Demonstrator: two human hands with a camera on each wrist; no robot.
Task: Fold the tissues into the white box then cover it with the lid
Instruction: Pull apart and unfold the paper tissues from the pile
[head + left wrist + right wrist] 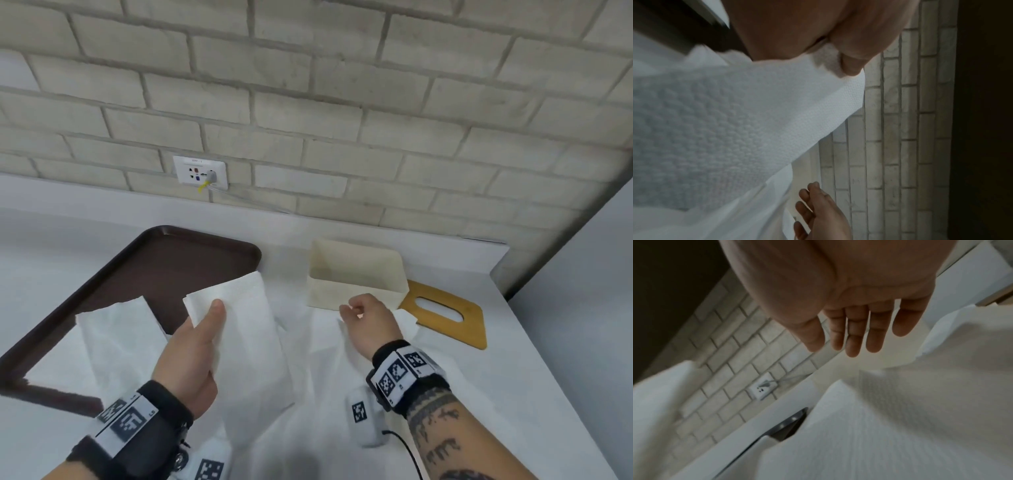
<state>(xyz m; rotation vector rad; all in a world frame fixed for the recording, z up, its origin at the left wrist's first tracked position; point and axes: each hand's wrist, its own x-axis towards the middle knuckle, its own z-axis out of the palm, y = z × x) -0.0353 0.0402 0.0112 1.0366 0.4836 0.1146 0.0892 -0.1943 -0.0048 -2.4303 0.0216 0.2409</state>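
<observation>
Left to right: a brown tray point(150, 260) is lying at the left of the white counter point(513, 359), with one loose tissue point(116, 339) spreading across its near corner. The left hand point(191, 353) is pinching a folded tissue point(246, 329) – thumb on top near its upper left corner, fingers curled beneath – and is holding it raised and tilted above the counter, forearm angling in from the lower left. The left wrist view is showing the thumb point(851, 65) pressing into the embossed sheet. More tissue point(325, 411) is lying flat under both wrists. The right hand point(368, 320) is hovering empty, palm down, fingers loosely extended and slightly apart in the right wrist view – gripping nothing. Just beyond its fingertips the white box point(356, 274) is standing open, well right of the held tissue. The wooden lid point(445, 311), with its oval slot, is lying flat at the box's right, one corner tucked against the box
</observation>
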